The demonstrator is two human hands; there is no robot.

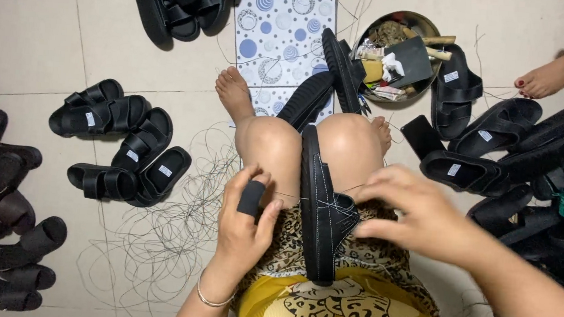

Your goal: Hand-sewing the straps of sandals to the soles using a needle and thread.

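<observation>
Sandal (321,215): black, clamped between the knees, on the lap; long axis runs near to far, sole edge up, white stitching visible.
Left hand (245,223): just left of the sandal; grip closed on a taut thread (286,194), a black sleeve (251,198) over one finger.
Right hand (418,213): just right of the sandal, fingers bent down at the strap; whether the grip pinches anything, cannot tell.
Relation: sandal lies between both hands; right hand nearer, touching.
Floor (30,38): tiled, loose thread tangle (162,236) at left, black sandal pairs (122,146) around, metal bowl (397,53) of tools far.
</observation>
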